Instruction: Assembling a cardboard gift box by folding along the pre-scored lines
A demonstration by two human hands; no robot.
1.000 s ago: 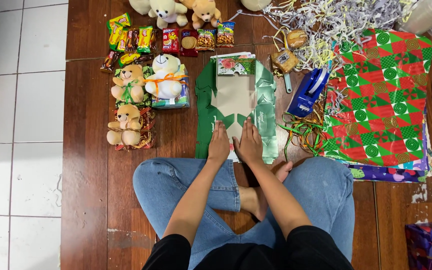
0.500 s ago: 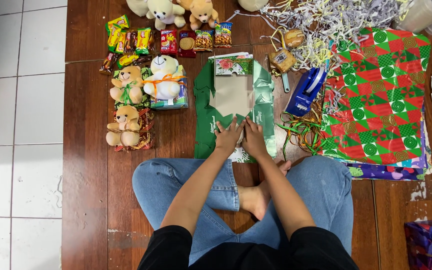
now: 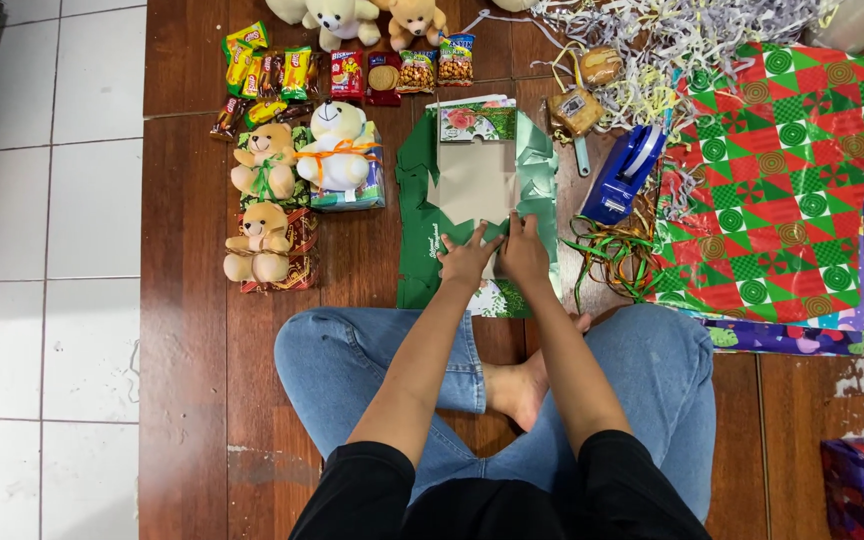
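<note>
Person sits cross-legged on the wooden floor (image 3: 192, 330), both hands forward on a box being wrapped. Green wrapping paper (image 3: 417, 215) lies spread flat under a plain tan box (image 3: 474, 180), box long axis running straight away from the person, toward the far edge of the floor. Near flap of the paper is folded up over the box's near end in a pointed shape.

Left hand (image 3: 467, 262) rests palm down, fingers spread flat, pressing the green flap just left of the box's centre line; it pins the paper and grips nothing. Right hand (image 3: 524, 250) sits just beside it, touching or nearly touching, fingers flat and pointing away, pressing the flap at the box's near right corner; also no closed grasp, only flat pressure.

Key relation: box lies directly ahead of both hands, its near end under the fingertips, the rest stretching away from them. Both hands about equally near; right hand reaches slightly further up the box.

Blue tape dispenser (image 3: 624, 172) lies to the right of the paper, nearer the right hand, apart from it. Ribbon tangle (image 3: 612, 250) just right of the paper's edge. Red and green patterned sheets (image 3: 782, 190) further right. Teddy bears (image 3: 262, 200) and snack packs (image 3: 352, 75) left and toward the far edge
</note>
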